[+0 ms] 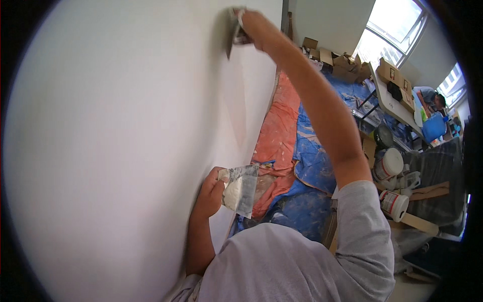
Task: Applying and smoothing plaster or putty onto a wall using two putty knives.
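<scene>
My right hand [255, 29] is raised high at the far end of my reach, closed around the handle of a trowel [231, 38]. The trowel's blade is seen nearly edge-on against the white wall [115, 141]; the hand hides much of the handle. Lower down, close to the wall, my left hand [210, 195] grips a flat metal plate [247, 194] by its left edge, thumb on top. Cream-coloured putty [232, 193] lies on the plate by my thumb, with grey smears around it.
Red sheeting [276, 131] and blue tarp [314, 161] cover the floor along the wall. White buckets [395, 205] and a folding table [390, 100] with cardboard boxes stand to the right. Another person [428, 98] bends beyond the table, near a blue water jug [434, 127].
</scene>
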{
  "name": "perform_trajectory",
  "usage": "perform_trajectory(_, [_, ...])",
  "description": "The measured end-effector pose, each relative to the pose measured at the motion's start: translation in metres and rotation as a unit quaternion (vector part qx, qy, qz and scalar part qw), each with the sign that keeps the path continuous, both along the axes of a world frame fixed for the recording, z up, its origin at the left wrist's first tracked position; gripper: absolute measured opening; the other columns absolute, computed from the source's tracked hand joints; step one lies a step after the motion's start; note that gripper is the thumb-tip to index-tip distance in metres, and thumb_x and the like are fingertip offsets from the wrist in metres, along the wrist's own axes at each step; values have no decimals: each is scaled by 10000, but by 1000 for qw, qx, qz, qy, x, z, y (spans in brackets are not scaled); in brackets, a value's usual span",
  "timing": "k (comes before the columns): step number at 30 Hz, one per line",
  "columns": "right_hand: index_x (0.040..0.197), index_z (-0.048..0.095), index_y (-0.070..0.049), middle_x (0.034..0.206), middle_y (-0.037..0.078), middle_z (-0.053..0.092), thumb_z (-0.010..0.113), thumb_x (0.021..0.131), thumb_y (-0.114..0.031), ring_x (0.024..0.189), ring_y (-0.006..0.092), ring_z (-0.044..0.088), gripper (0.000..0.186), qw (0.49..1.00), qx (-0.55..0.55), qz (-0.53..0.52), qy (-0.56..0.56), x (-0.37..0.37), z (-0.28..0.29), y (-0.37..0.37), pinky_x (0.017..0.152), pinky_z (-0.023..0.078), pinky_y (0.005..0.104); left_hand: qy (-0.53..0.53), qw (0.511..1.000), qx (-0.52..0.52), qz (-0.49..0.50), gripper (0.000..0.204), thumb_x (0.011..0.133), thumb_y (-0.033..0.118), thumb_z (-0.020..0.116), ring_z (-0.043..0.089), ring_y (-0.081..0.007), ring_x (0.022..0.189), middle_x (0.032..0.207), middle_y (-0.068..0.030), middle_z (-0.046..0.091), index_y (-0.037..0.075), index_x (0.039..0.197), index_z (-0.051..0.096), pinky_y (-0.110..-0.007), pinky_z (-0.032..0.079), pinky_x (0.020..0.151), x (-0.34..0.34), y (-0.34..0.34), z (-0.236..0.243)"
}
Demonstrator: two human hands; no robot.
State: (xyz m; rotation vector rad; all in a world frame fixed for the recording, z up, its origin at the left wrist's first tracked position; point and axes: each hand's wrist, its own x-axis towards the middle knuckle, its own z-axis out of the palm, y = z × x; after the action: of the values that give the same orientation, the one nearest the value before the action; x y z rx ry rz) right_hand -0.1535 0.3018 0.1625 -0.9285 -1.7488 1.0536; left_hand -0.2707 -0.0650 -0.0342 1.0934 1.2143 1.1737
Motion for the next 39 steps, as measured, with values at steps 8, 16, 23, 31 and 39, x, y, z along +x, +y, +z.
perform_trajectory(8, [1246,552,93,901,170,666,580,1017,-259,807,242,637,421,816,471,-189,-276,24,97,-61,712,606,359,4,999,-43,25,178,1005,57,428,532,-60,803,916,-19,605,5,1134,539,-245,457,725,-1,0,-1])
perform_trajectory(16, [1185,595,53,1137,344,611,480,1021,-252,1058,461,598,366,982,-122,-116,81,89,-364,-40,866,476,514,28,996,-75,29,181,999,57,431,548,-73,826,927,-37,620,-11,1119,548,-251,460,739,10,4,18])
perform_trajectory(23, [1055,617,22,1038,278,654,427,950,-213,949,422,655,320,916,-370,-154,-39,88,-671,-51,834,517,478,28,997,-66,-15,180,994,58,429,541,-70,825,933,-29,619,-6,1112,548,-250,456,742,17,18,12])
perform_trajectory(31, [1076,622,-46,1022,179,631,465,945,-191,1023,313,640,250,862,-502,-50,43,-48,-550,-80,868,539,425,26,994,-91,61,171,1004,56,429,519,-63,828,931,-11,601,-1,1114,547,-243,444,736,-2,-10,12])
perform_trajectory(39, [1128,601,-75,994,113,658,442,1022,-323,806,252,683,313,891,-408,-43,193,-28,-331,-78,701,618,407,7,999,-38,32,166,1002,41,428,518,-61,829,927,-12,589,-8,1112,542,-240,442,743,-8,-9,9])
